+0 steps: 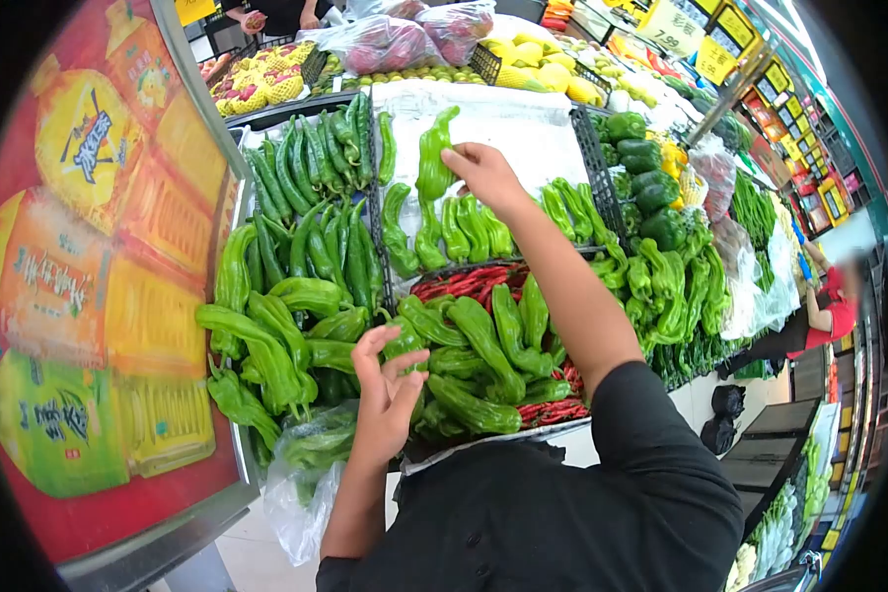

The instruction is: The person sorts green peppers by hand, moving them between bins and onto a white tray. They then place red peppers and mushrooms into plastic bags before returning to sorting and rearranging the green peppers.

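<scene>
My right hand (485, 176) reaches over the white-lined crate (508, 133), thumb and fingers closed on the side of a light green pepper (436, 158). A row of similar peppers (474, 227) lies along the near side of that crate, with a few more at its left. Nearer to me, my left hand (385, 400) hovers palm-up with its fingers apart. Just beyond its fingertips is another green pepper (403, 338). Loose large green peppers (483, 345) are heaped to its right, partly covering red chili peppers (474, 283).
Dark green chilies (311, 158) fill the crate at left, beside a printed cabinet (118, 257). A clear plastic bag (301, 493) with peppers hangs by my left forearm. Bell peppers (641, 158) stand at right. Bagged fruit (400, 41) lies behind. A person in red (829, 316) is at far right.
</scene>
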The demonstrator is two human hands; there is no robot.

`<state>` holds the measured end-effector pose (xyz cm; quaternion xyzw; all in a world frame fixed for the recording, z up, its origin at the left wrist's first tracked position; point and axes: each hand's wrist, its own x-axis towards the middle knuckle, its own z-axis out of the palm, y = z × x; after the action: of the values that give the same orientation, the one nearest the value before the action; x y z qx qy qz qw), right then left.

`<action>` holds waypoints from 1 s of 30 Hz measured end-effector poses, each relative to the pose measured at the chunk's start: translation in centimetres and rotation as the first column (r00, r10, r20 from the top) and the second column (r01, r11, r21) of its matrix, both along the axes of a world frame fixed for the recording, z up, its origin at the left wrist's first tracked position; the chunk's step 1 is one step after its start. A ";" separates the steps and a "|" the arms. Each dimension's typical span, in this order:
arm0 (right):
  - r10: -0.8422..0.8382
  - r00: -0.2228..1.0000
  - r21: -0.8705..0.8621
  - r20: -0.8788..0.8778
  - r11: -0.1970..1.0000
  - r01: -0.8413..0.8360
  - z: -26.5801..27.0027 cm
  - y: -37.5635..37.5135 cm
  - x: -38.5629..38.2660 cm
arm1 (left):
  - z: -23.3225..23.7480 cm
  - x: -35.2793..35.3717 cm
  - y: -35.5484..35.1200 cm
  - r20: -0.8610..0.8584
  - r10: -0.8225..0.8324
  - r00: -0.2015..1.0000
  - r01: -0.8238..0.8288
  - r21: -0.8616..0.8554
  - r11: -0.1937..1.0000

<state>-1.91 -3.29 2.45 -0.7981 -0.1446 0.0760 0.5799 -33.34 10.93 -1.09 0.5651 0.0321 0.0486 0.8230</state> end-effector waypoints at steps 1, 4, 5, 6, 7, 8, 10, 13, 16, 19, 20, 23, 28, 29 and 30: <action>-0.004 1.000 -0.061 0.004 0.998 0.004 -0.7 0.9 2.9 | -0.1 0.1 0.2 -0.019 -0.003 1.000 0.003 -0.004 1.000; -0.028 1.000 -0.372 0.006 0.928 0.028 -4.8 3.4 11.5 | -0.2 0.3 0.7 -0.090 0.013 0.996 -0.009 0.045 0.999; -0.035 0.999 -0.487 0.023 0.872 0.042 -6.1 4.1 13.5 | -0.3 0.4 1.0 -0.113 0.000 0.994 0.004 0.040 0.999; -0.031 0.997 -0.539 0.073 0.840 0.065 -7.4 4.7 14.9 | 0.0 0.5 1.1 -0.132 0.010 0.991 -0.007 0.027 1.000; -0.025 0.992 -0.588 0.121 0.804 0.092 -8.7 5.3 16.1 | -0.1 0.6 1.4 -0.149 -0.001 0.989 0.006 0.036 0.999; -0.017 0.986 -0.633 0.167 0.765 0.120 -9.5 5.9 16.9 | -0.4 0.6 1.8 -0.168 -0.013 0.986 0.021 0.045 0.999; 0.039 0.986 -0.683 0.164 0.726 0.085 -11.3 6.6 18.1 | -0.2 0.8 2.3 -0.210 -0.036 0.977 0.035 -0.009 0.999; 0.037 0.982 -0.684 0.184 0.722 0.101 -13.4 7.2 19.4 | -0.8 1.2 3.0 -0.226 -0.068 0.972 0.072 0.010 0.997; 0.018 0.974 -0.615 0.224 0.778 0.127 -13.0 7.5 18.5 | -0.3 1.6 3.0 -0.241 -0.058 0.969 0.061 0.006 0.998; 0.038 0.955 -0.622 0.293 0.767 0.160 -13.4 7.7 18.8 | -0.2 1.5 3.1 -0.247 -0.056 0.967 0.061 0.013 0.998; 0.056 0.947 -0.639 0.315 0.750 0.168 -13.8 7.7 19.1 | -0.1 1.4 3.1 -0.235 -0.063 0.970 0.076 0.043 0.996; 0.069 0.976 -0.629 0.208 0.773 0.079 -13.7 7.2 19.8 | 0.6 0.7 3.7 -0.195 -0.046 0.980 0.080 0.167 0.983; 0.093 0.972 -0.648 0.217 0.759 0.072 -12.6 4.6 18.9 | 4.9 -1.7 5.5 -0.059 0.116 0.991 -0.088 0.356 0.930; 0.076 0.980 -0.627 0.184 0.777 0.057 -12.6 3.9 18.7 | 5.6 -2.2 6.0 -0.019 0.188 0.982 -0.165 0.401 0.901; 0.057 0.987 -0.604 0.152 0.795 0.047 -12.1 3.4 17.9 | 6.2 -2.7 7.0 0.016 0.267 0.964 -0.229 0.568 0.790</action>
<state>15.96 0.15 -9.65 -0.9447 -0.1614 0.0546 0.2802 -36.06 17.92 5.08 0.7753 0.1167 0.1451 0.6035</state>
